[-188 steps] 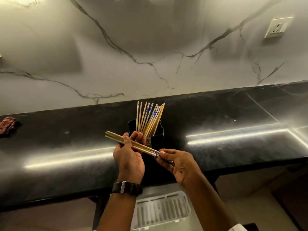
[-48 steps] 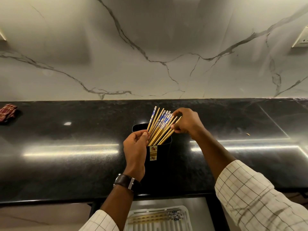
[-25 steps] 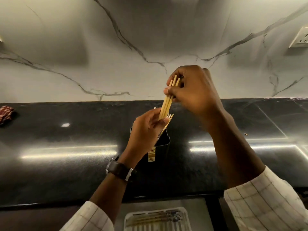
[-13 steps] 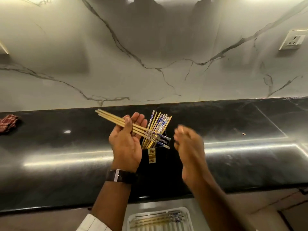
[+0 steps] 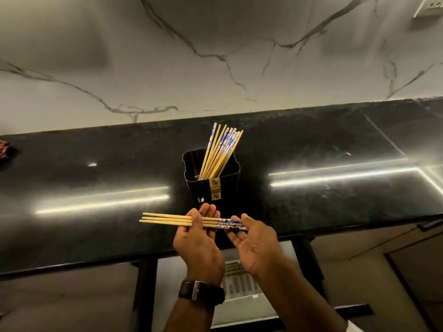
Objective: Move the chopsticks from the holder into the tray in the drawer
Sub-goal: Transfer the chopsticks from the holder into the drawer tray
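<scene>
Lowering the held chopsticks [image 5: 167, 219] level suits best: left hand [image 5: 199, 248] clamps their middle under its thumb, right hand [image 5: 256, 245] pinches the patterned ends, over the table [image 5: 96, 224] edge, drawer tray [image 5: 239, 286] directly below

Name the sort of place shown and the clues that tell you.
Most likely a home kitchen: a polished black stone counter against a marble-look wall, a holder of chopsticks standing on it, and a slotted tray in the open drawer below.
</scene>
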`<state>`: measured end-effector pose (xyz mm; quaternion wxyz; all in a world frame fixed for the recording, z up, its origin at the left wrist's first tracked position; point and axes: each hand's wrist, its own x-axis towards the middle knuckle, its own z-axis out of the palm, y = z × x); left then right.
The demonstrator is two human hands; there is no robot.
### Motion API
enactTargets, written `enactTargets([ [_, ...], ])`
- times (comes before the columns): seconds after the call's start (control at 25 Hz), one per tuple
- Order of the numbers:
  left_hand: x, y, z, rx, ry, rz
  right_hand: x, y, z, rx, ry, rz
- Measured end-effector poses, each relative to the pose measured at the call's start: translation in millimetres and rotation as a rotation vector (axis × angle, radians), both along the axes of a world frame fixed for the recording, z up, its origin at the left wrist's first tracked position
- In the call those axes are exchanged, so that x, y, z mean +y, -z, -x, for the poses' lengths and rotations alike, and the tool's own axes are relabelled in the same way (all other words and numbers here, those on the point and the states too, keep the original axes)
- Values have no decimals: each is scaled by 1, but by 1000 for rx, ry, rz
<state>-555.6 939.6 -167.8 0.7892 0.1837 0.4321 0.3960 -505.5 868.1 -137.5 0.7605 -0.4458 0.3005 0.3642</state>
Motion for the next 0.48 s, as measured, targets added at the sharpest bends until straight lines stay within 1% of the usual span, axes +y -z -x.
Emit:
enactTargets([
  [0.08,-16,21,16,68,19,132,-14,22,16,46,-34,29],
  [0.2,-32,54,42,194,34,297,-37,69,23,126,-41,172],
  [0.28,-29,72,56,283,-6,357,-52,100,18,186,-67,256],
  [0.36,-24,85,62,343,-11,403,-64,126,13,255,-89,302],
  [0.48,-19,102,60,484,-20,496,-62,160,14,320,-80,355],
])
